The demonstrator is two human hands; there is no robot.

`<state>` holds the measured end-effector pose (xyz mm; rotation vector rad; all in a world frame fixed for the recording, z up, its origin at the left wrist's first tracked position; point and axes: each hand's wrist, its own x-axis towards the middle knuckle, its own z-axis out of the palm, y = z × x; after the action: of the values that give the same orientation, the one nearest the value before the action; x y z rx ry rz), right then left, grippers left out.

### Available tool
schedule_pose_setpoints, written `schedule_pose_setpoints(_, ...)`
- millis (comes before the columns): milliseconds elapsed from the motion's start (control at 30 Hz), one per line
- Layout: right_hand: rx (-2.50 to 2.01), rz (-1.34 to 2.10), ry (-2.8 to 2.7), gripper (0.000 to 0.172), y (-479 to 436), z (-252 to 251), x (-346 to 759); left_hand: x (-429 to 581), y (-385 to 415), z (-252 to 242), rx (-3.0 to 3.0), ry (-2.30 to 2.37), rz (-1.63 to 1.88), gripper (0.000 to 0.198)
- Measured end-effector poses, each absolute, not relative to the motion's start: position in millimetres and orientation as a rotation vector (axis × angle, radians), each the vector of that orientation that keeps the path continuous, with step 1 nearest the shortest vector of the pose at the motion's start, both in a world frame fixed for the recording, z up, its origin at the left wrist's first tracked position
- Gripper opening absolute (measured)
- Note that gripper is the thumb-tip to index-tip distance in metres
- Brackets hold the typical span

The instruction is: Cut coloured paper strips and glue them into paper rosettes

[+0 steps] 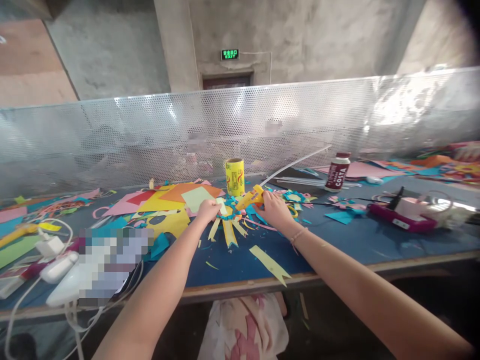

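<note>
My right hand (pixel 275 209) is wrapped round a yellow hot glue gun (pixel 250 197), its nozzle pointing left. A long translucent glue stick (pixel 290 166) rises from the back of the gun. Between the fingertips of my left hand (pixel 208 210) is a small pale yellow paper piece (pixel 222 205), close to the nozzle. Just below both hands lies a paper rosette with a blue ruffled edge and pale yellow ribbon tails (pixel 230 234). A loose pale yellow paper strip with a notched end (pixel 270 265) rests near the table's front edge.
A yellow tape roll (pixel 235 177) stands behind my hands, with a brown-labelled bottle (pixel 337 172) to its right. Coloured paper sheets (pixel 165 200) and scraps cover the left. Purple power strips (pixel 403 217) and white cables lie at both sides. A perforated metal panel (pixel 150 135) borders the back.
</note>
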<state>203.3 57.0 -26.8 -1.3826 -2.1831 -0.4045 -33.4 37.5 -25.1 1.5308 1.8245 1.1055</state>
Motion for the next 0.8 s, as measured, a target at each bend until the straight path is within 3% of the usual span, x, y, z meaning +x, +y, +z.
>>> schedule_pose_setpoints(300,-1.357,-0.511,-2.353,0.046,50.0,-33.4,182.4,-39.8,40.1,-25.2,1.683,1.996,0.896,0.037)
schedule_pose_setpoints(500,-1.339,-0.570,-2.376,0.037,47.5,-36.8,174.3,-40.6,41.8,-21.6,1.668,2.031,0.781,0.020)
schedule_pose_setpoints(800,-1.327,-0.505,-2.380,0.036,51.8,-42.3,174.8,-41.6,37.5,-23.6,1.526,1.958,0.853,0.039)
